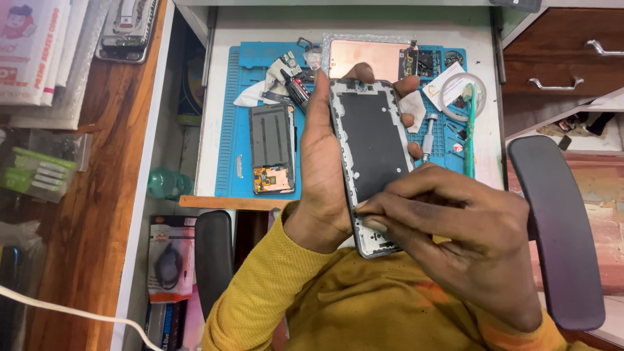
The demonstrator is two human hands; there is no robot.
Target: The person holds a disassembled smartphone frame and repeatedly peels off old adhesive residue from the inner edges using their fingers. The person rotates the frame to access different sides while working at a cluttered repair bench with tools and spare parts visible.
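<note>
My left hand (325, 169) grips the opened phone frame (372, 156) upright. My right hand (448, 221) pinches its lower edge, above the blue mat (237, 97).

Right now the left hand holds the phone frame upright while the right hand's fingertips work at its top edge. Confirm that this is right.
Not quite. The head view shows the right hand with its fingertips at the lower part of the phone frame, near its bottom end, not the top edge. The left hand does hold the frame upright.
</note>
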